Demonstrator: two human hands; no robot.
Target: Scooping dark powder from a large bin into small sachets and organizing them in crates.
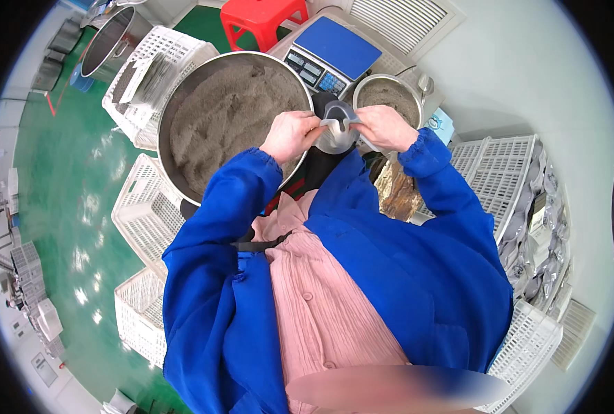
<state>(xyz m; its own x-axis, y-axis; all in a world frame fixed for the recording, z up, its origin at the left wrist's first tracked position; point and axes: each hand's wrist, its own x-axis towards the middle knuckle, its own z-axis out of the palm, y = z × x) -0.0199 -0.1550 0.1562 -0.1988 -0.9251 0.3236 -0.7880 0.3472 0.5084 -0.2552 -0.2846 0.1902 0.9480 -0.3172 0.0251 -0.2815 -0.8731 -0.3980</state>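
My left hand (pixel 292 135) pinches one side of a small silvery plastic pouch (pixel 336 141), and my right hand (pixel 387 128) pinches the other side. The mouth of the pouch is spread, with its near edge folded inward between my fingers. Whether anything lies inside cannot be told. Close to my left hand stands a large round metal basin (pixel 163 150) filled with grey-brown powder (pixel 229 116). Just beyond my right hand is a smaller metal bowl (pixel 359 93) of similar powder. A digital scale with a blue platform (pixel 338 46) sits beyond the hands, between the two vessels.
A red plastic stool (pixel 263 18) stands behind the large basin. White plastic crates (pixel 149 207) line the left side; one upper crate (pixel 182 44) holds flat pouches. At the right, a crate (pixel 498 165) adjoins stacked silvery packets (pixel 534 248). A metal scoop (pixel 426 84) lies by the bowl.
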